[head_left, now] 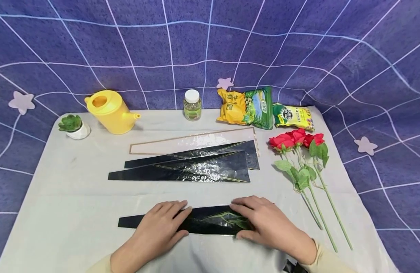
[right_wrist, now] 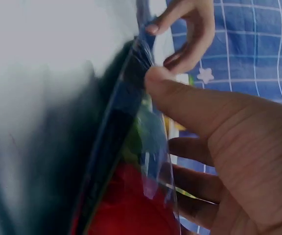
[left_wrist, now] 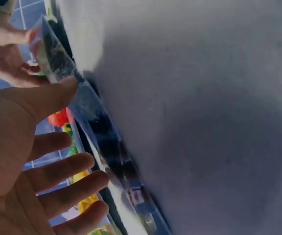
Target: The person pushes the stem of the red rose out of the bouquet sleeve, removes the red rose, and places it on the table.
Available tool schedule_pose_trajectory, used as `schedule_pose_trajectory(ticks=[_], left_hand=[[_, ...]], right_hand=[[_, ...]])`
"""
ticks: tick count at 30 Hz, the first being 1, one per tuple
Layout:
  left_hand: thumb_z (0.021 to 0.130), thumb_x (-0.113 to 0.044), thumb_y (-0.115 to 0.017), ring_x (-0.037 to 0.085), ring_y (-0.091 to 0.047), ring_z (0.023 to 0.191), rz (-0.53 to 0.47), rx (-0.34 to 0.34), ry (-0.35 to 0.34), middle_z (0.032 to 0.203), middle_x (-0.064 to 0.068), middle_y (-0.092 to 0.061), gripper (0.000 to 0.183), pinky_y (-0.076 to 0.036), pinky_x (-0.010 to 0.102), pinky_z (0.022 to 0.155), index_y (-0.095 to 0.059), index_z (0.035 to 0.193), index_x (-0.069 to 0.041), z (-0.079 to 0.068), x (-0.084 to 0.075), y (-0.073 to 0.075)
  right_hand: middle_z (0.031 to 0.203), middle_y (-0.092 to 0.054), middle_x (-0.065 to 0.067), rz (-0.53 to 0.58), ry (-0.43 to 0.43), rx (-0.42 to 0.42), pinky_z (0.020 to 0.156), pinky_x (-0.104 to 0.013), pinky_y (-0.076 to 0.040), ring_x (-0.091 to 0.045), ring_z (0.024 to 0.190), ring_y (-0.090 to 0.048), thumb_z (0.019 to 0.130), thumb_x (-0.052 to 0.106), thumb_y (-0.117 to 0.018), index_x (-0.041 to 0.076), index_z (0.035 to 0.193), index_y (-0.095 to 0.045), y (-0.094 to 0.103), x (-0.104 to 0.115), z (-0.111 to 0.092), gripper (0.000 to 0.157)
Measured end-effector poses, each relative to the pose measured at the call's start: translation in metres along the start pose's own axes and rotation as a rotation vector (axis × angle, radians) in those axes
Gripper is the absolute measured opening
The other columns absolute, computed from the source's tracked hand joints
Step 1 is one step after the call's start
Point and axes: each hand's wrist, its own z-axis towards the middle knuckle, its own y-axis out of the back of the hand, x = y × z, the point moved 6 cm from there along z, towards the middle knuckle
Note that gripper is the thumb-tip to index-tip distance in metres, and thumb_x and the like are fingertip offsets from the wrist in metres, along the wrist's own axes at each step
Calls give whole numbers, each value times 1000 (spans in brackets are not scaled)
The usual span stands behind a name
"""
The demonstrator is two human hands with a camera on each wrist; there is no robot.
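Note:
A black-and-clear flower sleeve lies flat near the table's front edge, with green leaves visible through its window. In the right wrist view, a red rose shows inside the wide end. Across the sleeve's middle rests my left hand, thumb on the near edge, fingers loosely extended toward the far edge. My right hand spans the wide end the same way and covers the bloom from above. Both wrist views show the thumb touching the plastic while the other fingers stay spread.
Behind lie overlapping flower sleeves. Three red roses lie at right. Along the back stand a potted succulent, yellow watering can, white-capped bottle, green-and-yellow bag and smaller bag.

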Motion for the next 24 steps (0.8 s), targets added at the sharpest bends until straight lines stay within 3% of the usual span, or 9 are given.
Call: schedule_pose_trajectory(ticks=[7,15,20,24], left_hand=[[85,-48,-64,22,-50,112,28,44,-11,128,6,-53,57,-41,42,87,-55,131,-14,0,-1,-7],[83,-40,-69,20,-53,101,21,-21,-46,118,3,-58,50,-44,40,78,-61,124,-12,-1,-4,-5],[84,-36,-69,17,-54,96,-8,-85,-63,111,-2,-60,42,-44,38,76,-64,119,-15,0,-6,8],[83,-35,-69,17,-54,98,-42,-147,-62,113,-2,-60,42,-44,39,77,-64,120,-15,2,-4,35]], right_hand=[[130,-50,-3,-66,10,29,90,-43,-40,-19,116,-46,77,48,-73,14,136,-50,-11,4,-2,72],[116,-55,7,-51,-1,4,83,-40,-43,-14,106,-51,78,33,-76,19,126,-58,-14,6,-2,54],[106,-56,13,-27,23,-39,79,-36,-44,-9,96,-54,79,29,-75,24,116,-62,1,13,2,40],[104,-57,13,-31,50,-75,78,-35,-45,-10,95,-54,78,26,-75,23,115,-63,24,16,8,38]])
